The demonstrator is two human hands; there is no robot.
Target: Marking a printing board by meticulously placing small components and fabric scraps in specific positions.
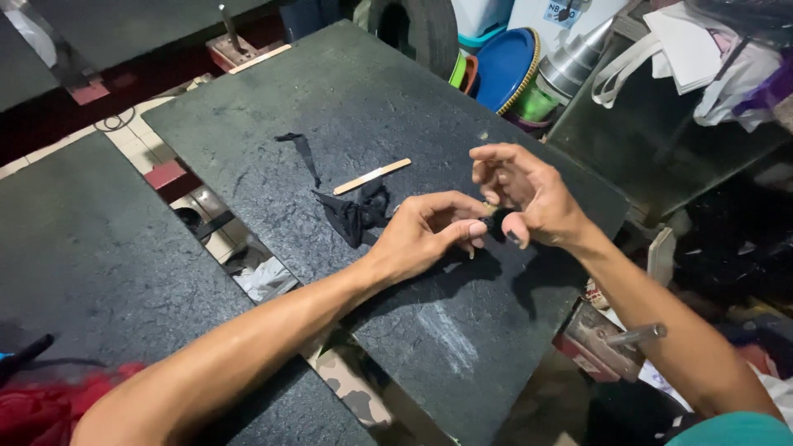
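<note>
Both my hands meet above the right part of a dark grey work slab point(330, 107). My left hand point(425, 231) and my right hand point(524, 194) pinch a small black piece point(497, 223) between their fingertips; the other fingers of the right hand are spread. Just left of my left hand lies a crumpled black cloth scrap point(353, 213) on the slab. A thin black strip point(304, 153) lies farther left. A flat wooden stick point(372, 176) rests beyond the cloth.
A second dark slab point(91, 248) lies at the left across a gap showing tiled floor. Red cloth point(49, 409) sits at the lower left. A blue plate point(505, 68), a metal cone point(578, 58) and white bags point(702, 58) crowd the back right.
</note>
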